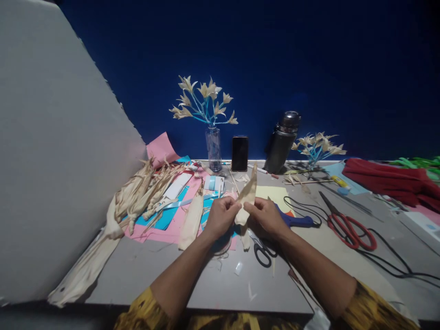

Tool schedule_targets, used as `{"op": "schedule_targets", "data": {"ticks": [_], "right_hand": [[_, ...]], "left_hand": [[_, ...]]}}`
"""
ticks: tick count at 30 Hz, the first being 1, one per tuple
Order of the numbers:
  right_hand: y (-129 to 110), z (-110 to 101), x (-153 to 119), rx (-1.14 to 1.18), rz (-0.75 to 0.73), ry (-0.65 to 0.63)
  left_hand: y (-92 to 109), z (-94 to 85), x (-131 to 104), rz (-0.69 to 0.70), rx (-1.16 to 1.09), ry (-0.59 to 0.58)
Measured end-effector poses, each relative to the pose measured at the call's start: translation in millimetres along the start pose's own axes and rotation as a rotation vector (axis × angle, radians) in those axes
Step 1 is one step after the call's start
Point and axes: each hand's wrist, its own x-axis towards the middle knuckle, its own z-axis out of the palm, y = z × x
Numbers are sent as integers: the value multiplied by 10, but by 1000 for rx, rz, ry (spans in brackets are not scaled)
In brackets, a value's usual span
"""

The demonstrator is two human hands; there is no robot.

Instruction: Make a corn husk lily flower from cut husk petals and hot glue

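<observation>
Left hand (pixel 220 215) and right hand (pixel 266 215) fingers pinched dried corn husk strip (pixel 248 195) at base, tip upright. Step: shaping petal. Next: steady two-handed tear; black scissors (pixel 263 252) lay below fingers.

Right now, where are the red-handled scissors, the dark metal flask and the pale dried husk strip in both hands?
red-handled scissors (pixel 347 228), head view, handles.
dark metal flask (pixel 280 146), head view, body.
pale dried husk strip (pixel 248 192), head view, upper blade.
</observation>
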Motion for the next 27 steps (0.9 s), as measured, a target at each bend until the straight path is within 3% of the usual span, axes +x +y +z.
{"op": "schedule_targets", "data": {"ticks": [3, 7, 12, 15, 21, 24, 27], "right_hand": [[10, 10, 3, 89, 73, -47], [17, -8, 4, 70, 84, -5], [25, -3, 2, -20, 82, -14], [38, -3, 17, -30, 77, -53], [54, -72, 68, -131, -61, 128], [46, -54, 39, -141, -80, 32], [32, 7, -24, -121, -88, -205]], "left_hand": [[9, 19, -1, 68, 64, 81], [16, 30, 13, 58, 62, 140], [27, 18, 4, -4, -24, -23], [19, 14, -6, -48, 0, -38], [31, 34, -10, -92, -20, -31], [109, -6, -7, -3, -19, -26], [182, -47, -10, 123, 37, 55]]}}
